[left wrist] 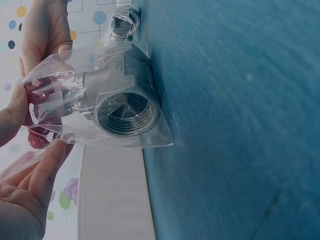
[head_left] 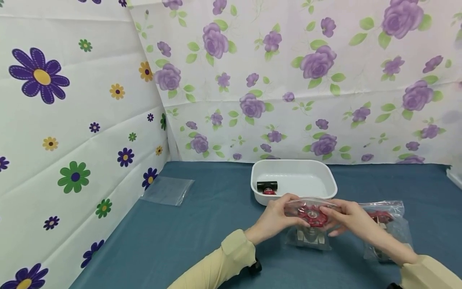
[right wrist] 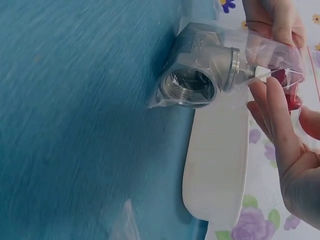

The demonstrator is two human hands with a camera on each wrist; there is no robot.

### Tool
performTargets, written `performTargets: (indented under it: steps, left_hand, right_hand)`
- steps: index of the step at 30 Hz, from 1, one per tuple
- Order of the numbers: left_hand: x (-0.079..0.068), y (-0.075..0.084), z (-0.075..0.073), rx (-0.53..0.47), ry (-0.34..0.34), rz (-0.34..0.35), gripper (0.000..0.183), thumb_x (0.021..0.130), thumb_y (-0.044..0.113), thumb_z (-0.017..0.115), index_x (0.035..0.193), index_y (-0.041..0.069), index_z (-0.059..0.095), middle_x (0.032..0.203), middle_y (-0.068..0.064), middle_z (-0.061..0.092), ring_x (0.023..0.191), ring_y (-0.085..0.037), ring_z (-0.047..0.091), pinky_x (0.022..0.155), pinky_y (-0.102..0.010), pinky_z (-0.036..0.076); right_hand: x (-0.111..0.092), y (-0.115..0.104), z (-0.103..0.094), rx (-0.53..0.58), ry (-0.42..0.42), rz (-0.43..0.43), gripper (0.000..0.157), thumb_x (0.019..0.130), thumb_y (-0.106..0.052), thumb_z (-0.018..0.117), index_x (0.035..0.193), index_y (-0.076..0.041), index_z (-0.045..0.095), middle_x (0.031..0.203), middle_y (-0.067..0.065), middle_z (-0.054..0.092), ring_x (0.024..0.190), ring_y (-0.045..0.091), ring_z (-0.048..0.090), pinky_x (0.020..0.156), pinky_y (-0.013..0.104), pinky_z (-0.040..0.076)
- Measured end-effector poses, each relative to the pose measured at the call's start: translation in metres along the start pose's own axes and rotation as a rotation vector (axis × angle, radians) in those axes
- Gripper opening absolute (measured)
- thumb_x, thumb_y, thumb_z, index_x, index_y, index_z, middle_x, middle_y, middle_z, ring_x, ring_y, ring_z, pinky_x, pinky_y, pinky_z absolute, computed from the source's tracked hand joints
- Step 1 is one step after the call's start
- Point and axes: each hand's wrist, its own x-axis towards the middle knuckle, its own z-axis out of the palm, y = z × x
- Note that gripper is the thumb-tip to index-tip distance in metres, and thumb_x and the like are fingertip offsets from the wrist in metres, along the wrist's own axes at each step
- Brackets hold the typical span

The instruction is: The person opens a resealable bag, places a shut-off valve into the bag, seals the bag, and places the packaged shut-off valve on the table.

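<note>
A gate valve (left wrist: 120, 75) with a red handwheel (head_left: 312, 215) and a grey metal body stands upright inside a clear zip bag (head_left: 319, 243) on the cloth. My left hand (head_left: 272, 218) holds the bag's upper left side beside the handwheel, thumb in front. From the other side my right hand (head_left: 348, 218) grips the bag and handwheel, its thumb across the front. The valve's threaded opening (right wrist: 189, 86) faces me. Just right of it, partly behind my right forearm, lies another bagged valve (head_left: 381, 217) with a red handwheel.
Behind the hands stands a white basin (head_left: 299, 163) holding a black tee-shaped piece (head_left: 267, 186) with a red part. A flat clear plastic bag (head_left: 169, 190) lies at the left on the blue cloth (head_left: 216, 228). Flowered sheets (head_left: 231, 88) hang at the back and left.
</note>
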Motion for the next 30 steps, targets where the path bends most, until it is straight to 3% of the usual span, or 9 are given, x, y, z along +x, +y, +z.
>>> performTargets:
  steps: [4,8,13,17,21,25,30]
  left_hand:
    - [-0.003,0.002,-0.002,0.012,0.021,-0.056,0.045,0.074,0.007,0.074,0.114,0.01,0.053,0.105,-0.004,0.063,0.083,-0.005,0.061,0.065,-0.021,0.049]
    - [-0.009,0.019,-0.007,0.011,0.024,-0.105,0.046,0.075,0.003,0.073,0.116,0.004,0.053,0.103,-0.01,0.063,0.081,-0.009,0.062,0.064,-0.021,0.048]
    - [-0.014,0.033,-0.014,0.024,0.024,-0.108,0.047,0.073,0.001,0.074,0.115,0.003,0.053,0.105,-0.012,0.062,0.079,-0.01,0.063,0.063,-0.021,0.049]
    - [-0.015,0.022,-0.015,0.04,0.035,-0.13,0.051,0.071,0.005,0.077,0.116,0.007,0.054,0.106,-0.006,0.062,0.076,-0.007,0.062,0.062,-0.021,0.049]
    - [-0.014,0.007,-0.017,0.029,0.023,-0.15,0.056,0.069,0.011,0.078,0.119,0.012,0.052,0.106,-0.001,0.062,0.078,-0.006,0.062,0.062,-0.022,0.049]
    - [-0.016,0.004,-0.023,0.057,-0.033,-0.159,0.06,0.071,0.016,0.078,0.123,0.015,0.048,0.108,0.002,0.059,0.083,-0.005,0.06,0.064,-0.022,0.048]
    - [-0.02,0.005,-0.04,0.056,-0.122,-0.17,0.059,0.073,0.015,0.077,0.123,0.014,0.045,0.112,0.002,0.056,0.092,-0.009,0.058,0.068,-0.023,0.048]
  right_hand:
    - [0.003,-0.002,0.004,0.031,0.007,0.048,0.053,0.095,-0.019,0.049,0.126,0.022,0.032,0.082,0.021,0.063,0.07,0.031,0.064,0.055,0.039,0.051]
    - [0.004,-0.003,0.007,0.043,0.003,0.068,0.056,0.095,-0.02,0.05,0.125,0.023,0.032,0.083,0.021,0.064,0.07,0.031,0.064,0.056,0.039,0.051]
    - [0.006,-0.006,0.011,0.037,-0.004,0.066,0.057,0.095,-0.021,0.051,0.124,0.024,0.032,0.079,0.021,0.063,0.068,0.031,0.064,0.057,0.039,0.052]
    - [0.008,-0.007,0.015,0.029,-0.012,0.043,0.053,0.095,-0.019,0.05,0.122,0.024,0.036,0.078,0.019,0.063,0.067,0.03,0.064,0.057,0.039,0.052]
    - [0.009,-0.007,0.018,-0.015,-0.002,-0.008,0.042,0.095,-0.018,0.05,0.114,0.019,0.049,0.081,0.018,0.064,0.069,0.026,0.064,0.057,0.04,0.052]
    - [0.01,-0.007,0.021,-0.102,0.041,-0.057,0.03,0.094,-0.018,0.052,0.102,0.01,0.06,0.086,0.015,0.063,0.075,0.02,0.064,0.06,0.037,0.052]
    - [0.009,-0.007,0.025,-0.196,0.118,-0.085,0.023,0.092,-0.017,0.054,0.096,0.004,0.064,0.086,0.011,0.061,0.077,0.018,0.062,0.061,0.033,0.052]
